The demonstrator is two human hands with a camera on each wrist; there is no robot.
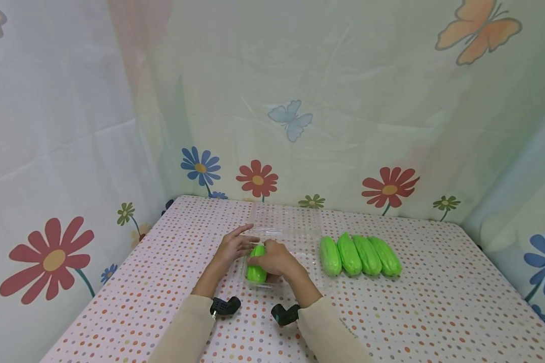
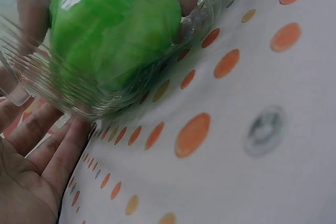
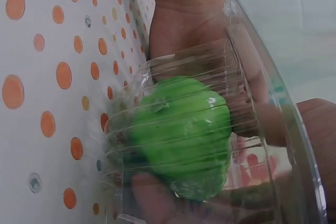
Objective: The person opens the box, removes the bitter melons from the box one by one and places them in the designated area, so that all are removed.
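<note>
A glossy bright green gourd-like vegetable (image 1: 256,274) with lengthwise ridges lies at the left side of a clear plastic clamshell box (image 1: 315,267). My right hand (image 1: 277,258) grips it from above, thumb and fingers on either side. Through the ribbed clear wall in the right wrist view, the rounded end of the vegetable (image 3: 181,129) shows between the fingers. My left hand (image 1: 230,248) is at the box's left side with fingers extended. In the left wrist view its fingertips are right at the ribbed wall, and the green vegetable (image 2: 115,30) shows inside.
The box's clear lid (image 1: 286,219) lies folded back toward the rear wall. Right of the box, several more green vegetables (image 1: 348,254) lie side by side in a row. A dotted cloth (image 1: 436,302) covers the table, and a flowered curtain (image 1: 345,126) hangs behind.
</note>
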